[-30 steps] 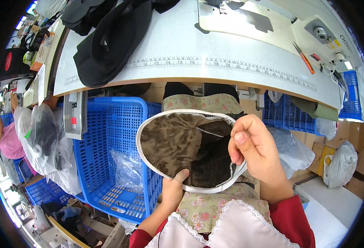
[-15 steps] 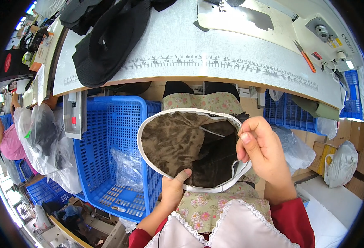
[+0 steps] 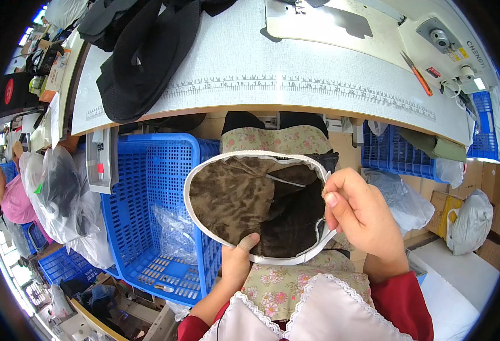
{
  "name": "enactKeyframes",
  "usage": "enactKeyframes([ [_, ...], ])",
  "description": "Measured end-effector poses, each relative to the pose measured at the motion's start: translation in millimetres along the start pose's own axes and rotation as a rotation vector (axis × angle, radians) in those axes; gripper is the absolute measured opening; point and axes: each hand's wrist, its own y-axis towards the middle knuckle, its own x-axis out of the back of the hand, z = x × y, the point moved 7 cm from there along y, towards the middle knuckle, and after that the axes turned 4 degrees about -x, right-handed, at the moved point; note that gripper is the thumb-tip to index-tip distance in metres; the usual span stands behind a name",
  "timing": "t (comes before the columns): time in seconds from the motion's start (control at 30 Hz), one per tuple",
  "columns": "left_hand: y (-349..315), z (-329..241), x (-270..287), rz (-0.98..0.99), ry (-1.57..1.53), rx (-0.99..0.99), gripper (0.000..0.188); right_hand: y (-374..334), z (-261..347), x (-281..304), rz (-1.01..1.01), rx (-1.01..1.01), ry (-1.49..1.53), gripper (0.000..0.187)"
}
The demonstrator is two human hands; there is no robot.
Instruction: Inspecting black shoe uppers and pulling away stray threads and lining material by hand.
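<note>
Held over my lap is a hat-like piece (image 3: 227,199) with its opening turned up. Dark brown plush lines it, and a white band runs round the rim. My left hand (image 3: 239,258) grips the near side of the rim, thumb over the edge on the lining and the other fingers hidden beneath. At the right side of the rim, my right hand (image 3: 358,210) pinches the white band between thumb and fingers. A small white-edged fold (image 3: 287,179) shows inside, near the far right of the lining.
A sewing machine (image 3: 431,51) stands on the white table (image 3: 250,62), with orange-handled snips (image 3: 417,74) beside it. Black fabric pieces (image 3: 147,62) lie at the table's left. A blue crate (image 3: 199,187) is left of my lap. Plastic bags (image 3: 397,199) lie at right.
The hat-like piece has shifted slightly left. My right hand has moved a little lower, still pinching the band; my left hand keeps its grip.
</note>
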Motion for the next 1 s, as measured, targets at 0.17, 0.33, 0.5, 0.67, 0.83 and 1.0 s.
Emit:
enactKeyframes([
  [0.17,0,1,-1,0.014,0.049,-0.004,0.045,1,0,-13,0.058,0.045,0.031,0.006],
  [0.33,1,1,-6,0.071,0.03,0.007,0.042,14,-1,-54,0.272,0.227,-0.147,0.007],
  [0.5,0,1,-4,0.064,0.102,-0.012,0.041,20,-6,-65,0.266,0.208,-0.054,0.01],
  [0.67,1,-3,-6,0.082,0.101,-0.035,0.041,28,-16,-69,0.337,0.156,0.003,0.011],
  [0.83,0,0,-7,0.091,0.106,-0.031,0.043,32,-36,-86,0.459,-0.057,0.07,0.014],
  [1.0,-2,-1,-10,0.101,0.085,-0.033,0.043,40,-46,-96,0.449,0.009,-0.037,0.013],
])
